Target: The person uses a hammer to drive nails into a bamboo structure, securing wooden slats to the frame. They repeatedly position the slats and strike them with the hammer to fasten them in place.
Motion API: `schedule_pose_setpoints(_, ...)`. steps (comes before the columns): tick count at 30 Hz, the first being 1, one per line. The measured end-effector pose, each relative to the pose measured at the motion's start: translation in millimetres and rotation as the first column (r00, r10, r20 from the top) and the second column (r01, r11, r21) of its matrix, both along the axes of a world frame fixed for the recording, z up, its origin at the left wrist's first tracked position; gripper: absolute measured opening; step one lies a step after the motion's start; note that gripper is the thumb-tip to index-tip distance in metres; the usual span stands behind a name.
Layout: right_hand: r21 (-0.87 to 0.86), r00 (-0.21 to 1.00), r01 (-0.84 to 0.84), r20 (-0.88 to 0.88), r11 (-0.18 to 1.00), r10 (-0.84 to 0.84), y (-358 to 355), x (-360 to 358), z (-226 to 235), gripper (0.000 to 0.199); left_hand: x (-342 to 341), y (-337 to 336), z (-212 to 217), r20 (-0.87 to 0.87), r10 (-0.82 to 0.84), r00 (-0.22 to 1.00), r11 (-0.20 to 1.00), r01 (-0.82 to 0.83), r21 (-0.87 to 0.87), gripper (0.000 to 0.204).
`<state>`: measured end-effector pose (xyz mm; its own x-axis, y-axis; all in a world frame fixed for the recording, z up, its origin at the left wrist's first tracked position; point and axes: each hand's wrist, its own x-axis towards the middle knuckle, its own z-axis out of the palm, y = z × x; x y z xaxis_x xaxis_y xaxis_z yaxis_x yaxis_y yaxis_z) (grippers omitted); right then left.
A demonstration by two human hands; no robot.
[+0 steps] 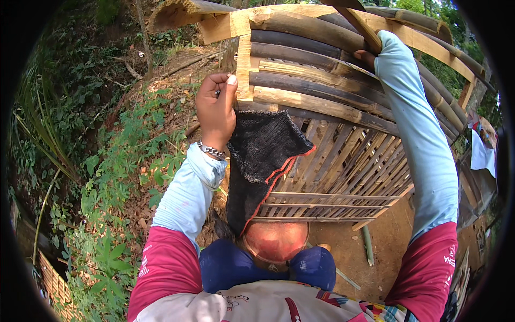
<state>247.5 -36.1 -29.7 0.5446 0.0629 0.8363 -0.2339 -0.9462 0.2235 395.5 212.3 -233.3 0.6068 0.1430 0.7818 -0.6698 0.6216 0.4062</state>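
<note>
My left hand [216,110] is raised beside the pale wooden post [243,67] of a bamboo frame, thumb and fingers pinched together. A small dark spot shows between the fingers, too small to name. My right hand [366,58] is higher up at the right, mostly hidden behind its sleeve. Its fingers close round a wooden handle [363,28] that slants up to the top edge; what the handle belongs to is not clear. Split bamboo poles [316,88] run across the frame between my hands. Below my left hand hangs a black knitted cloth [265,142] with red edging.
A slatted bamboo panel [343,161] spans the structure below the poles. Near my knees sits a round reddish object [276,241]. A green bamboo piece [367,245] lies on the bare soil. Leafy plants [126,177] cover the slope at left; a white cloth [483,153] hangs far right.
</note>
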Motion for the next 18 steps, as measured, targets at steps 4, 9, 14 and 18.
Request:
schedule_pose_setpoints(4, -0.056, 1.0, -0.001, -0.006, 0.998, 0.001, -6.5, 2.0, -0.3, 0.051, -8.6, 6.0, -9.1, -0.157, -0.332, 0.93, 0.922, 0.285, -0.26, 0.007)
schedule_pose_setpoints(9, -0.08, 0.998, -0.051, 0.038, 0.996, 0.054, -29.9, 6.5, -3.8, 0.051, -10.4, 7.4, -8.9, -0.177, -0.199, 0.964, 0.968, 0.166, -0.186, 0.016)
schedule_pose_setpoints(14, -0.075, 0.998, -0.001, 0.065, 0.997, 0.006, -24.3, 5.5, -3.6, 0.052, -8.6, -1.4, 21.8, 0.087, 0.361, 0.929, 0.929, -0.366, 0.056, 0.015)
schedule_pose_setpoints(18, -0.071, 0.996, -0.01, 0.092, 0.997, 0.017, -23.9, 5.2, -6.8, 0.053, 10.3, -8.4, 48.4, 0.382, 0.533, 0.755, 0.814, -0.581, 0.013, 0.013)
